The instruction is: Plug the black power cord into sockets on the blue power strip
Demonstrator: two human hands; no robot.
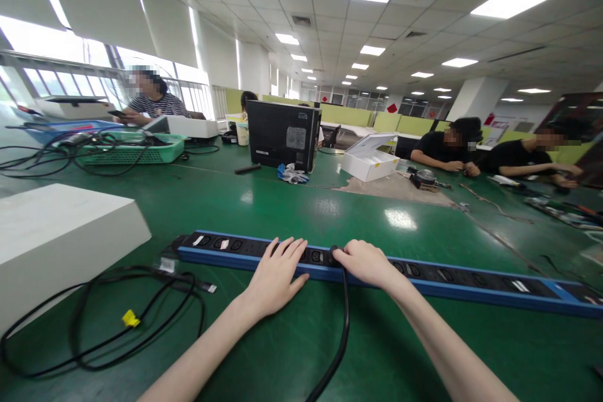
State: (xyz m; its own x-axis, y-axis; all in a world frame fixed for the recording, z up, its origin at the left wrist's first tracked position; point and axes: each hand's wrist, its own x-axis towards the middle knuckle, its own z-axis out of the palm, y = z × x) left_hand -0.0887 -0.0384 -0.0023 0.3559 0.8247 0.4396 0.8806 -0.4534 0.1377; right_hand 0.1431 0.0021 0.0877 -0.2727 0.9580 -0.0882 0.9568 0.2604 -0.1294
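Observation:
A long blue and black power strip [452,282] lies across the green table. My left hand [277,273] rests flat on it left of the middle, fingers stretched out and thumb apart, holding nothing. Just to the right, my right hand [365,262] is closed around the black plug [335,252] at one of the strip's sockets. How deep the plug sits cannot be made out. From the plug a thick black cable [345,326] runs down toward the near edge of the view.
A white box [61,232] and a coiled black cable with a yellow tag [130,318] lie at the left. Farther back are a green basket [136,149], a black computer case [280,135], gloves [293,174] and an open white box [370,163]. People sit around the table.

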